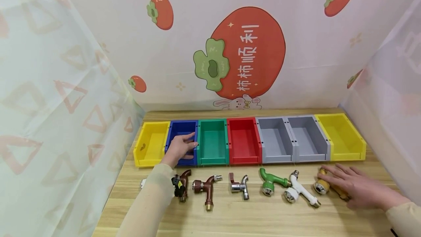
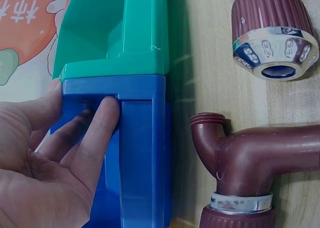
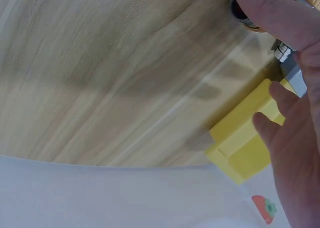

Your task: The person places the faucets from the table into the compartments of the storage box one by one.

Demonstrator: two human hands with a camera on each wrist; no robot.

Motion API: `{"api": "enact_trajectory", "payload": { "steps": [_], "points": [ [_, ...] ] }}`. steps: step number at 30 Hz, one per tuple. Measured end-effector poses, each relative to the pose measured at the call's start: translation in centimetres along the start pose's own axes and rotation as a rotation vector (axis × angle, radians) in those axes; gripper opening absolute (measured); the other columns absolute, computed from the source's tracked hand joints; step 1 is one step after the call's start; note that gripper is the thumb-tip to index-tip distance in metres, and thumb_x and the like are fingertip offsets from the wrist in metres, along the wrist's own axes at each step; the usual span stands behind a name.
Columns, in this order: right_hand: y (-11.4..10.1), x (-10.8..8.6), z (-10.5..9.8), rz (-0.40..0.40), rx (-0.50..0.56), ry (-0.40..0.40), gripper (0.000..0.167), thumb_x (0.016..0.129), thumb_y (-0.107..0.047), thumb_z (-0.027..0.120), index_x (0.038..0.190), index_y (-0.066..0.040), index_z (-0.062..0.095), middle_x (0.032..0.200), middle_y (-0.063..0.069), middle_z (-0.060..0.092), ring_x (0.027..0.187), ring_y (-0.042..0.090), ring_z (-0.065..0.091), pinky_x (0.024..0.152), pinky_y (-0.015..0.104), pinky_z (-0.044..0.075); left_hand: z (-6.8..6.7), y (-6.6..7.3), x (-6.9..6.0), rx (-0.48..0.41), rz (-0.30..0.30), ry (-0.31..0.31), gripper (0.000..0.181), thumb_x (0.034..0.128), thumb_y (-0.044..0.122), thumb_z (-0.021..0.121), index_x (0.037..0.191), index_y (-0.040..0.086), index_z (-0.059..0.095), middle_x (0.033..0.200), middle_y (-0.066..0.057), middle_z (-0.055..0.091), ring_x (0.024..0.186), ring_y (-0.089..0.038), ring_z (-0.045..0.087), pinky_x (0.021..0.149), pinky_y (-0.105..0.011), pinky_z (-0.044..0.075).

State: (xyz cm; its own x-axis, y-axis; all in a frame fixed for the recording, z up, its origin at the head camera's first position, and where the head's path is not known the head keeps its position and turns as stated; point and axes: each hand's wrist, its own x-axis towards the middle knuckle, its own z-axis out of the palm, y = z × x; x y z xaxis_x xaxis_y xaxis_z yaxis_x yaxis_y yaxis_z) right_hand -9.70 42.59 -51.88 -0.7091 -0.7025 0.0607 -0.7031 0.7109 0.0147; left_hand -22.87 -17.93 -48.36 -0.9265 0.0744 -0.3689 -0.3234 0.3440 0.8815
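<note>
My left hand (image 1: pixel 178 149) reaches into the blue bin (image 1: pixel 181 123). Its fingers stretch toward the wall shared with the green bin (image 1: pixel 212 160), and in the left wrist view the fingertips (image 2: pixel 107 108) touch the inside of that wall, the thumb being at the rim. No tap shows in this hand. Over a yellow tap (image 1: pixel 322 186) on the right lies my right hand (image 1: pixel 353 187), fingers outstretched and slightly blurred. The right wrist view has its thumb beside a threaded tap end (image 3: pixel 245 18), its other fingers spread; the hand partly hides the tap.
Red (image 1: pixel 243 160), grey (image 1: pixel 277 159) and yellow bins (image 1: pixel 348 155) continue the row. In front lie brown (image 1: pixel 208 189), chrome (image 1: pixel 241 186), green (image 1: pixel 270 181) and white taps (image 1: pixel 300 189). Another brown tap (image 1: pixel 185 185) with a black part lies beside the left sleeve.
</note>
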Motion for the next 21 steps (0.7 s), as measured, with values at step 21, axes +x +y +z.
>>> {"api": "enact_trajectory", "payload": {
  "steps": [21],
  "points": [
    [0.52, 0.07, 0.00, -0.177, -0.104, 0.103, 0.116, 0.045, -0.016, 0.090, 0.153, -0.020, 0.050, 0.160, 0.005, 0.043, 0.156, 0.011, -0.012, 0.124, 0.028, -0.015, 0.04, -0.33, -0.01, 0.011, 0.006, 0.011, 0.058, 0.1011, 0.020, 0.066, 0.155, 0.027, 0.047, 0.145, -0.012, 0.060, 0.127, -0.032, 0.062, 0.079, -0.040, 0.064]
  ]
}}
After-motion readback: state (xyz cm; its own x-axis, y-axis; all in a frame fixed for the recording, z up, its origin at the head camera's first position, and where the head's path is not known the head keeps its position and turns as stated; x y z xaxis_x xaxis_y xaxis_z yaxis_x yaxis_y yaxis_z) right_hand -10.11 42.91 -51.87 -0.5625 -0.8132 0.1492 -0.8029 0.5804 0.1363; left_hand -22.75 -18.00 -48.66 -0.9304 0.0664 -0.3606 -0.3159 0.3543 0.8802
